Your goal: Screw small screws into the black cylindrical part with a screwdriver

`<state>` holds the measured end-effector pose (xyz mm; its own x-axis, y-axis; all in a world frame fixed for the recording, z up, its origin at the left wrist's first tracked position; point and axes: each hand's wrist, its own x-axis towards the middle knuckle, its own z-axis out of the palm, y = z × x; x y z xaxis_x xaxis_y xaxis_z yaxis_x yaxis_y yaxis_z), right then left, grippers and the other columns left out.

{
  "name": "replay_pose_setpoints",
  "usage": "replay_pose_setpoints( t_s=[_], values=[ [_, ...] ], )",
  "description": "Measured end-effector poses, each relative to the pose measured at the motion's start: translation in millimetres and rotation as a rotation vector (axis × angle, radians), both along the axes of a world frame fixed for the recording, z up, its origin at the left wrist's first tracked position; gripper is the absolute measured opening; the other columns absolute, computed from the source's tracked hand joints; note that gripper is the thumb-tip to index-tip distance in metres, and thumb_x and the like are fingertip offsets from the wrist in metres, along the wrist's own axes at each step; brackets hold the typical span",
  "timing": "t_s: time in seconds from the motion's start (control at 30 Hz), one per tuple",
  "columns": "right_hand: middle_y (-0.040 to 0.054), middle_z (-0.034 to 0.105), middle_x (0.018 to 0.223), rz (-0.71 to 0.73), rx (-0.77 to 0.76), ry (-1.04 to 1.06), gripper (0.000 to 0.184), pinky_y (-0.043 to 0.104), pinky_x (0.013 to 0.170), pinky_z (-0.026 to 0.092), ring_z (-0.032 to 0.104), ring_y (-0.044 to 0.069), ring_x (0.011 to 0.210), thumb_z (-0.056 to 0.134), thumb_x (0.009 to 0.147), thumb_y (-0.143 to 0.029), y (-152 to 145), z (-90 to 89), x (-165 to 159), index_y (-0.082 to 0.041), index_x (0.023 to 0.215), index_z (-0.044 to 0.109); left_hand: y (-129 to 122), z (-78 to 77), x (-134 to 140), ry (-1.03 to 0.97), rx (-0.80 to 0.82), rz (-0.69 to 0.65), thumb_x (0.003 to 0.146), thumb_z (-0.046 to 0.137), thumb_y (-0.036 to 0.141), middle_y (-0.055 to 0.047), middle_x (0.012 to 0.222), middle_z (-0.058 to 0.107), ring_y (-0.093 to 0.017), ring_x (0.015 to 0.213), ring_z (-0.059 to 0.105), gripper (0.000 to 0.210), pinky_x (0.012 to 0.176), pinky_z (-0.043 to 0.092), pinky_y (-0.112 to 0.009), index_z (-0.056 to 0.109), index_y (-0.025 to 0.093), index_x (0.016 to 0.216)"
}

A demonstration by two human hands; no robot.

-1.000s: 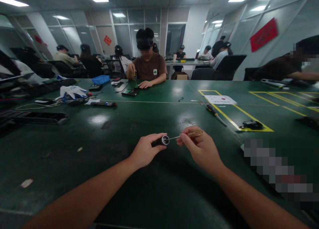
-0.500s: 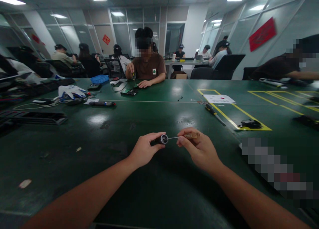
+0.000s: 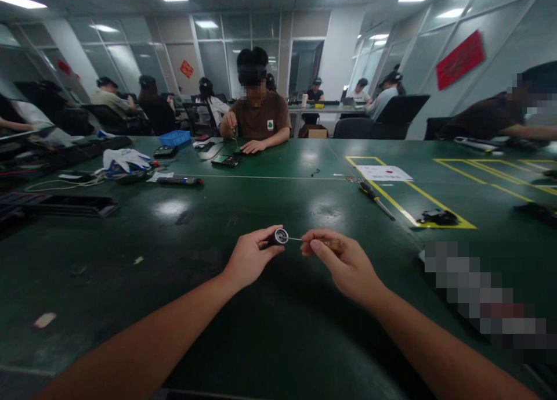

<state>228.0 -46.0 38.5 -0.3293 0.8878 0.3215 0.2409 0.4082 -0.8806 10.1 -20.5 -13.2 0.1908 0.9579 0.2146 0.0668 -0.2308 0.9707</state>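
Note:
My left hand (image 3: pixel 247 259) is closed around a short black cylinder (image 3: pixel 281 237) with a silver rim. Its open end is turned towards the right and towards me. In my right hand (image 3: pixel 348 266) is a thin screwdriver (image 3: pixel 295 239) with an amber, see-through handle, mostly covered by my fingers. The metal shaft points left, and its tip is at the mouth of the cylinder; how deep it reaches inside I cannot tell. Both hands are above the green table (image 3: pixel 261 353).
A black-and-yellow screwdriver (image 3: pixel 376 200) and a black part (image 3: pixel 437 217) lie right, by yellow tape and a white sheet (image 3: pixel 383 173). Leftward are a dark pen-like tool (image 3: pixel 179 180), gloves (image 3: pixel 126 161) and a blue basket (image 3: pixel 174 138). A co-worker (image 3: pixel 256 112) sits opposite.
The cylinder has shifted slightly left and up, its open end facing me a little more. My right hand has moved slightly left, its fingers now covering more of the screwdriver's handle.

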Motion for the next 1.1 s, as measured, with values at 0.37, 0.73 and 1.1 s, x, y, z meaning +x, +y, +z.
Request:
replay_pose_setpoints(
  t_s=[0.37, 0.73, 1.1],
  values=[
    [0.0055, 0.073, 0.096, 0.044, 0.339, -0.279, 0.015, 0.032, 0.078, 0.054, 0.069, 0.019, 0.086, 0.055, 0.095, -0.022, -6.4, 7.3, -3.5, -0.023, 0.102, 0.068, 1.3, 3.6, 0.2, -0.039, -0.01, 0.028, 0.079, 0.075, 0.015, -0.007, 0.123, 0.072, -0.024, 0.114, 0.068, 0.049, 0.109, 0.05, -0.046, 0.067, 0.021, 0.127],
    [0.003, 0.072, 0.082, -0.078, 0.194, -0.179, 0.018, 0.03, 0.067, 0.05, 0.067, 0.017, 0.073, 0.054, 0.097, -0.03, -3.4, 7.5, 4.2, -0.021, 0.095, 0.07, 2.1, 1.5, -4.2, 0.114, 0.125, 0.064, 0.081, 0.073, 0.015, -0.006, 0.128, 0.07, -0.024, 0.123, 0.063, 0.044, 0.116, 0.042, -0.047, 0.07, 0.025, 0.123],
    [0.004, 0.072, 0.086, -0.095, 0.023, 0.04, 0.018, 0.032, 0.073, 0.056, 0.072, 0.019, 0.08, 0.057, 0.097, -0.039, 1.7, -4.2, -0.1, -0.022, 0.104, 0.055, -2.9, 8.7, -2.3, 0.249, 0.232, 0.02, 0.081, 0.074, 0.013, -0.004, 0.123, 0.072, -0.022, 0.118, 0.065, 0.04, 0.11, 0.046, -0.041, 0.072, 0.026, 0.119]
  ],
)
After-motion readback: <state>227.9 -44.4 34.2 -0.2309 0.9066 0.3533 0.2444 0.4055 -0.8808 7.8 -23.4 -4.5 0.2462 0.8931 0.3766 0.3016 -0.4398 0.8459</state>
